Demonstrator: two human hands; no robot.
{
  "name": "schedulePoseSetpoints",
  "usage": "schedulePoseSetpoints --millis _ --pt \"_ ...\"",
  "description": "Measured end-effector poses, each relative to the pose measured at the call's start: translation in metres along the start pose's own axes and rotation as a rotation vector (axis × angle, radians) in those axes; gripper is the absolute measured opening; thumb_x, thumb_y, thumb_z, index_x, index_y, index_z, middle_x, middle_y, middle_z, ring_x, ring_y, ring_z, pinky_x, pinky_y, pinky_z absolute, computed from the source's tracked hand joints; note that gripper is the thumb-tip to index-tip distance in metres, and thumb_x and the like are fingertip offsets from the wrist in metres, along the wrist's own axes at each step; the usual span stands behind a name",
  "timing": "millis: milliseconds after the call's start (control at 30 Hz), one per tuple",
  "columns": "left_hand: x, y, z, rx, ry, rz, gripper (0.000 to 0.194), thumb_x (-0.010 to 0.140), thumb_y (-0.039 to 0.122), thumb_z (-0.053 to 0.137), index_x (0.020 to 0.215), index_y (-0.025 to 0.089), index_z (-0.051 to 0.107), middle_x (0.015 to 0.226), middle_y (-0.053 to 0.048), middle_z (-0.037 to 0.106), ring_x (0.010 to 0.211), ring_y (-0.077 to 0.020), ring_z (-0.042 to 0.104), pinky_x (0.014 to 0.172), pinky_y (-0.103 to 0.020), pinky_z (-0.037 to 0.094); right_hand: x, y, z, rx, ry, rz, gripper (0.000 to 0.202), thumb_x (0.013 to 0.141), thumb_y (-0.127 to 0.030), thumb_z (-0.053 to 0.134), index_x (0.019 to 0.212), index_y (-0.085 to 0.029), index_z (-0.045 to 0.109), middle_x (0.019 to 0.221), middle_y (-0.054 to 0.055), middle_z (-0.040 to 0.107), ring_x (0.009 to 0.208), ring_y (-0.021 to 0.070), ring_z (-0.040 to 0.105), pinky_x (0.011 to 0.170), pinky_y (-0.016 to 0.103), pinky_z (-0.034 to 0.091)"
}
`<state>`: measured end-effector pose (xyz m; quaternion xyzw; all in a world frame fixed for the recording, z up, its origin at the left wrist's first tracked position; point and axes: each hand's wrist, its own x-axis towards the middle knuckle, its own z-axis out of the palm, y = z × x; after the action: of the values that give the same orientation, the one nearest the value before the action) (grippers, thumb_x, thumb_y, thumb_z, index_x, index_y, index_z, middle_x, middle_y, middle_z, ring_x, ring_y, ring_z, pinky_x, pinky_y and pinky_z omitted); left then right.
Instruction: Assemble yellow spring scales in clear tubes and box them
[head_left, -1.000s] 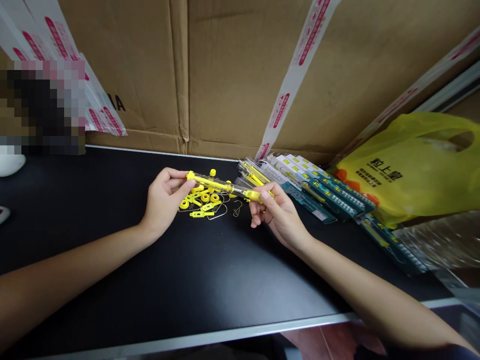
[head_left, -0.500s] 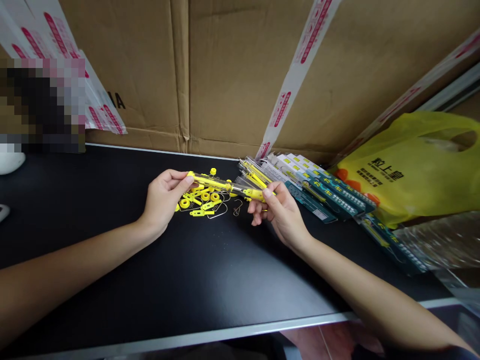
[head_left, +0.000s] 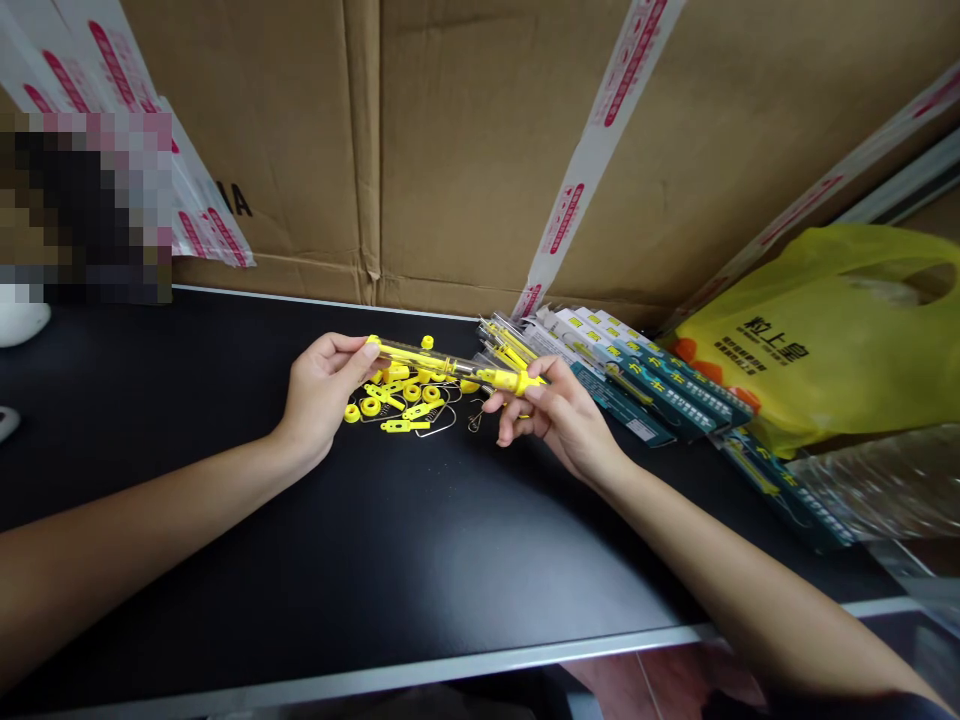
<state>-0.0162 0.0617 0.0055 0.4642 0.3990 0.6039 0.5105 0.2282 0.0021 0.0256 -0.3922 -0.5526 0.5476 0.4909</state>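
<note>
Level above the black table [head_left: 420,560], a clear plastic tube with yellow parts inside [head_left: 424,359] spans between both my hands. My left hand [head_left: 321,395] pinches its yellow left end between thumb and fingers. At the other end, the fingers of my right hand [head_left: 564,415] close on the yellow end piece [head_left: 510,382]. Behind and below the tube lies a loose pile of small yellow parts, among them rings [head_left: 370,406], flat slotted pieces [head_left: 406,426] and bent metal wires [head_left: 442,425]. The tube hides part of this pile.
Behind my right hand lie more clear tubes with yellow rods [head_left: 510,340]. Printed green-and-white boxes [head_left: 645,375] are stacked to the right, beside a yellow plastic bag [head_left: 840,330]. A large taped cardboard box [head_left: 465,150] stands along the back edge. A white object [head_left: 22,318] sits far left.
The tube has shifted slightly left with my left hand. My right fingers have changed their hold on the yellow end piece, whose tip now shows beyond them.
</note>
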Motion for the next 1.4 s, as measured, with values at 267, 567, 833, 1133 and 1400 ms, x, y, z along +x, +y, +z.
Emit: schedulePoseSetpoints --millis 267,567,833,1133,1400 --pt "-0.002 0.002 0.000 -0.015 -0.022 -0.029 0.025 0.071 0.032 0.076 0.083 0.016 0.061 0.083 -0.004 0.072 0.081 -0.0157 0.071 0.085 -0.032 0.056 0.000 0.004 -0.004 -0.097 0.091 -0.057 0.025 0.090 -0.041 0.055 0.087 -0.024 0.036 0.054 -0.008 0.060 0.044 0.0095 0.057 0.045 0.020 0.041" --pt "-0.004 0.000 0.001 -0.006 0.012 0.003 0.026 0.071 0.030 0.077 0.083 0.015 0.060 0.082 -0.003 0.072 0.080 -0.0156 0.071 0.086 -0.033 0.056 -0.003 0.007 0.003 -0.032 0.107 -0.057 0.027 0.089 -0.040 0.058 0.083 -0.024 0.037 0.047 -0.011 0.054 0.038 0.0084 0.052 0.041 0.018 0.037" --pt "-0.009 0.001 0.002 -0.014 0.015 -0.041 0.025 0.071 0.029 0.076 0.082 0.015 0.059 0.083 -0.004 0.072 0.079 -0.0143 0.071 0.087 -0.031 0.056 -0.005 0.007 0.004 -0.160 0.121 -0.128 0.032 0.087 -0.045 0.058 0.083 -0.025 0.034 0.047 -0.008 0.060 0.039 0.0106 0.054 0.042 0.021 0.040" --pt "-0.014 0.004 0.006 0.003 -0.023 0.001 0.026 0.070 0.030 0.077 0.083 0.016 0.059 0.085 -0.003 0.072 0.080 -0.0154 0.071 0.086 -0.032 0.056 -0.011 0.013 0.003 -0.393 0.209 -0.180 0.035 0.094 -0.052 0.042 0.075 -0.023 0.039 0.045 -0.007 0.055 0.037 0.0101 0.049 0.048 0.025 0.043" --pt "-0.018 0.004 0.008 0.095 -0.044 0.094 0.023 0.073 0.029 0.075 0.082 0.016 0.058 0.087 -0.005 0.072 0.086 -0.0187 0.070 0.083 -0.032 0.056 -0.006 0.015 0.001 -0.385 0.371 -0.123 0.058 0.088 -0.064 0.041 0.050 -0.020 0.043 0.039 0.000 0.052 0.033 0.0093 0.046 0.039 0.023 0.038"
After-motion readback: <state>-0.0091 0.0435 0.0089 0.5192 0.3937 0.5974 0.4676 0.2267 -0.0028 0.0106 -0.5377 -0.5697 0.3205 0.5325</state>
